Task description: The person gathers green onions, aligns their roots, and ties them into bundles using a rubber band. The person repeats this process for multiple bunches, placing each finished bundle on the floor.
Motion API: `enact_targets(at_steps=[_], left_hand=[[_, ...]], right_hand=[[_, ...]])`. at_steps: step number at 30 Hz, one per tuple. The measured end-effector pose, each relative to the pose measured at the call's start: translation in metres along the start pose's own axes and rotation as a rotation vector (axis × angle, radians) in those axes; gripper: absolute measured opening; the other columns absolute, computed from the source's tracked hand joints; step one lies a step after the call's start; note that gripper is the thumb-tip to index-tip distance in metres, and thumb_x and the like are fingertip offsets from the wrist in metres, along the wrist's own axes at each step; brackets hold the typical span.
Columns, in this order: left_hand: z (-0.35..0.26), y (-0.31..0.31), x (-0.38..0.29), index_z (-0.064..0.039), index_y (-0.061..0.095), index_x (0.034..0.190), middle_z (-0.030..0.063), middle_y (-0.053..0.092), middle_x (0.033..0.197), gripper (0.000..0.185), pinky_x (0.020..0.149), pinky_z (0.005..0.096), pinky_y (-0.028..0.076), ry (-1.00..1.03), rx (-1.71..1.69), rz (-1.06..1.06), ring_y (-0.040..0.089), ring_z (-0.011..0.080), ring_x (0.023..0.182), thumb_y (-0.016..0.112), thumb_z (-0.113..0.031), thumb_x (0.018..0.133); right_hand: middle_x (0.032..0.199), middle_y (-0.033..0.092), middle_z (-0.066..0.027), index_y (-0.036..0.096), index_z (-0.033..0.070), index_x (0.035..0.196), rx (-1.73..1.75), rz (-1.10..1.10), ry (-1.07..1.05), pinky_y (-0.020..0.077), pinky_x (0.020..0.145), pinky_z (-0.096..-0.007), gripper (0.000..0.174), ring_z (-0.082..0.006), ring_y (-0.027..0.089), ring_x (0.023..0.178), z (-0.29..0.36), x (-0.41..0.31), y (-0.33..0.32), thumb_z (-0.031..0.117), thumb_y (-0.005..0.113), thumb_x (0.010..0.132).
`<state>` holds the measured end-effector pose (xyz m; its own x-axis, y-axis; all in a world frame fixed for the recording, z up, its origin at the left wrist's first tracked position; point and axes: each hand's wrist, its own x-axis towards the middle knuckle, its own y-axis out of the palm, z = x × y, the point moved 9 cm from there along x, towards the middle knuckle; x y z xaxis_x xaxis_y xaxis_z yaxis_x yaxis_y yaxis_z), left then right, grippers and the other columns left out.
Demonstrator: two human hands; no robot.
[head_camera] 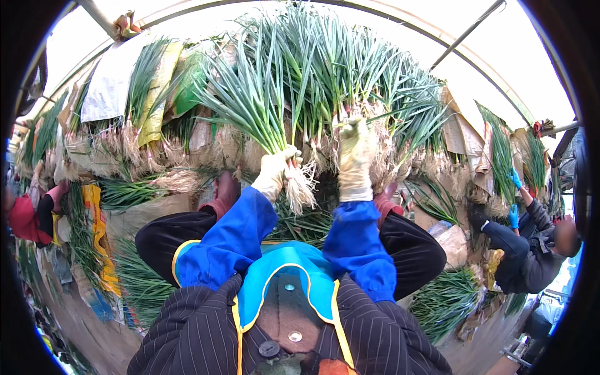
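My left hand [273,173], in a pale work glove, is closed around the lower stems of a bunch of young green garlic [253,105]. Leaves fan up and to the left from it, while reddish stem ends and stringy pale roots [300,185] hang out below the fist. To the right, my right hand [355,140], gloved alike and blurred, is up against the root ends of a large heap of the same plants [328,65]. Its fingers are partly hidden, so I cannot tell whether it grips a stalk.
Loose leaves [300,225] lie between my boots [227,192]. Another bundle [136,187] rests at left, and cut greens [445,304] are piled at right. A person in blue gloves [529,243] sits at right; another person [33,215] is at far left.
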<state>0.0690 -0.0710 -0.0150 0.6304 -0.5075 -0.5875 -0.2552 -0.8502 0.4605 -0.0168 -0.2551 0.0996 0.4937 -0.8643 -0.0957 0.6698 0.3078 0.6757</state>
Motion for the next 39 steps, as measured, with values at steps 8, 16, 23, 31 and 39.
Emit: enact_targets(at_steps=[8,16,23,31,39], left_hand=[[0.029,0.001,-0.002,-0.007,0.057,0.099,0.0008,0.053,0.066,0.015,0.052,0.0289,0.046,-0.228,-0.221,0.265,0.050,0.0147,0.057,0.055,-0.018,0.089],[0.021,0.002,-0.014,-0.007,0.059,0.096,0.0032,0.062,0.078,0.015,0.054,0.0339,0.052,-0.170,-0.346,0.285,0.059,0.0177,0.061,0.056,-0.018,0.087],[-0.040,0.010,-0.048,-0.007,0.053,0.104,0.0005,0.059,0.081,0.025,0.065,0.0319,0.051,0.055,-0.509,0.546,0.059,0.0131,0.068,0.063,-0.020,0.085],[-0.037,0.015,-0.023,-0.008,0.048,0.124,-0.0037,0.040,0.066,0.035,0.076,0.0341,0.043,-0.095,-0.661,0.592,0.043,0.0097,0.061,0.053,-0.018,0.091],[-0.039,0.004,-0.012,-0.010,0.058,0.098,-0.0028,0.054,0.074,0.017,0.046,0.0268,0.047,-0.084,-0.301,0.211,0.051,0.0110,0.058,0.064,-0.018,0.085]], right_hand=[[0.059,0.050,0.0059,0.059,0.011,0.086,-0.349,0.203,0.657,0.0288,0.040,-0.0206,0.013,-0.0044,0.038,0.043,-0.133,-0.026,0.008,0.019,0.068,0.081],[0.069,0.051,0.0025,0.056,0.007,0.093,0.052,-0.011,0.318,0.0428,0.054,-0.0253,0.011,-0.0075,0.045,0.055,-0.122,-0.031,0.006,0.016,0.058,0.088],[0.056,0.042,0.0044,0.056,0.009,0.087,-0.190,-0.120,0.427,0.0254,0.032,-0.0227,0.011,-0.0075,0.033,0.035,-0.068,-0.029,-0.026,0.021,0.057,0.087],[0.098,0.063,-0.0128,0.058,0.011,0.108,-1.649,0.489,-0.401,0.0467,0.082,-0.0377,0.031,-0.0309,0.059,0.093,-0.007,-0.012,0.012,0.028,0.057,0.082],[0.077,0.064,-0.0128,0.062,0.011,0.086,-1.809,0.418,-0.397,0.0484,0.062,-0.0399,0.026,-0.0283,0.063,0.070,-0.006,0.059,0.012,0.035,0.051,0.087]])
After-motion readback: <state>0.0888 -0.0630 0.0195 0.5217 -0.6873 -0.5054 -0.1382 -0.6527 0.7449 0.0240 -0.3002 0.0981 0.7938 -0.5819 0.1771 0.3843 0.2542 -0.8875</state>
